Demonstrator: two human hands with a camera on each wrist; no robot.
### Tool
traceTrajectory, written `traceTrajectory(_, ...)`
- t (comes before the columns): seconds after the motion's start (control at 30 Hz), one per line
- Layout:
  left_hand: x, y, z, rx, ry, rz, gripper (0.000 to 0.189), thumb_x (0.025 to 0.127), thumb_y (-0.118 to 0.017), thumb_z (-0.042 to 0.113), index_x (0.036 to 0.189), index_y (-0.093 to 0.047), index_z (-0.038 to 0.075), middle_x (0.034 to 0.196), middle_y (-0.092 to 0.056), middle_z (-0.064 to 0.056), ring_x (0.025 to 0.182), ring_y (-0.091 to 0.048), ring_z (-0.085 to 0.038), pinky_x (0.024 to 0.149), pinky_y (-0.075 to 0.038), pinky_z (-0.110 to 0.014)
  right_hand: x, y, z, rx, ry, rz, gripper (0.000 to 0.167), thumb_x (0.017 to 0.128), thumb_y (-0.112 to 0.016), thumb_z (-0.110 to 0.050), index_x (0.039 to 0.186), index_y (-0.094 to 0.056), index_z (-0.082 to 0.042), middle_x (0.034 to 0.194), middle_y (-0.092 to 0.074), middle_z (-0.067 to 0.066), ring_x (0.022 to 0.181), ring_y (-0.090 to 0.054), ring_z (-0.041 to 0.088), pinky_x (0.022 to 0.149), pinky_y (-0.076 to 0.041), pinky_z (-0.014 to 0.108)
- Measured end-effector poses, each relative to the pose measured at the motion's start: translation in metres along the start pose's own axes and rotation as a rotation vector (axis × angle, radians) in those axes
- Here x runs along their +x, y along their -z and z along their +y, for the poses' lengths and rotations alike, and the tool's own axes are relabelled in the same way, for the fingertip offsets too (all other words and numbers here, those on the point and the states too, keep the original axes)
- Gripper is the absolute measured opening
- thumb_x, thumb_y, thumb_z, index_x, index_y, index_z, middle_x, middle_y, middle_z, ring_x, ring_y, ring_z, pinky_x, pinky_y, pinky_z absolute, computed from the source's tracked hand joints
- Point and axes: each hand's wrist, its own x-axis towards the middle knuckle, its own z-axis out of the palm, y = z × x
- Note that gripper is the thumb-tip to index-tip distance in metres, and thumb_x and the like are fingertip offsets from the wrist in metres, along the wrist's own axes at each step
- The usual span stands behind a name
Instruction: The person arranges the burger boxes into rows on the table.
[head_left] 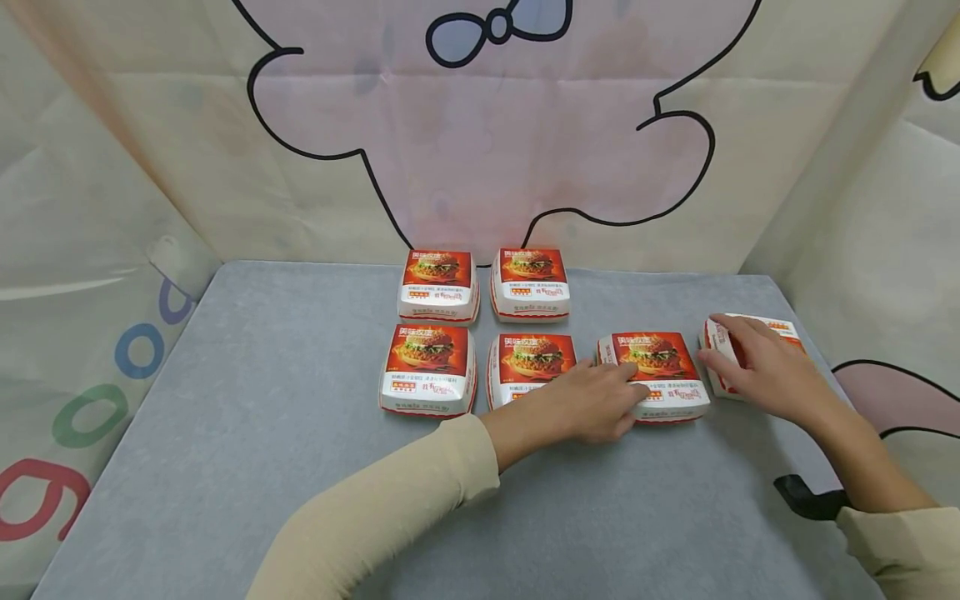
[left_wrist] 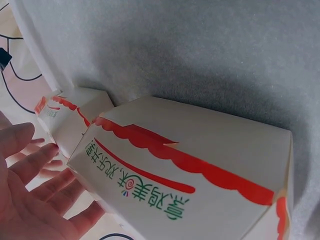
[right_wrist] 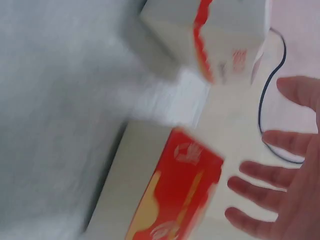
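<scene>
Two burger boxes, each printed with a burger on a red lid, are nearest to my hands in the head view. My left hand (head_left: 596,404) reaches across the front of the row, its fingertips over the near left part of one burger box (head_left: 663,358). In the left wrist view, that hand's spread fingers (left_wrist: 37,165) lie along the edge of a large white box side (left_wrist: 165,155). At the far right end, my right hand (head_left: 765,375) is over another burger box (head_left: 787,327), covering much of it. Its fingers (right_wrist: 260,192) look straight and spread in the right wrist view, beside a red-sided box (right_wrist: 182,170).
Two burger boxes (head_left: 438,283) (head_left: 530,283) stand at the back edge of the grey table (head_left: 225,433). In the front row are a left box (head_left: 427,367) and a box (head_left: 534,354) partly behind my left hand. Printed cloth (head_left: 480,167) hangs around the table.
</scene>
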Motion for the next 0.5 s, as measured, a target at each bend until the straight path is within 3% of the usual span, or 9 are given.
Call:
traceTrajectory(0.13,0.000,0.001,-0.001,-0.016,0.002,-0.004,0.038,0.099,-0.057,0.036,0.137,-0.059,0.030,0.121,-0.055,0.007,0.109,-0.055,-0.006,0.093,-0.046,-0.034,-0.001,0.001,0.019,-0.011,-0.073,0.009,0.073,0.098,-0.059,-0.039,0.151,-0.030,0.003,0.141,-0.031,0.041,0.122,-0.033,0.059,0.086,-0.034,0.080)
traceTrajectory(0.3,0.001,0.002,-0.001,-0.026,0.004,-0.013,0.039,0.099,-0.057,0.035,0.137,-0.059,0.030,0.123,-0.055,0.007,0.110,-0.055,-0.006,0.094,-0.045,-0.035,-0.007,0.003,0.035,0.054,-0.168,-0.001,0.079,0.102,-0.050,-0.039,0.154,-0.013,0.006,0.147,-0.017,0.043,0.125,-0.026,0.062,0.086,-0.030,0.082)
traceTrajectory(0.5,0.003,0.005,-0.003,-0.047,0.010,-0.032,0.040,0.099,-0.056,0.035,0.138,-0.057,0.030,0.127,-0.053,0.006,0.111,-0.055,-0.008,0.096,-0.045,-0.038,-0.013,0.002,0.043,0.097,-0.222,-0.001,0.079,0.103,-0.045,-0.039,0.155,-0.007,0.006,0.146,-0.013,0.044,0.124,-0.021,0.060,0.082,-0.035,0.080)
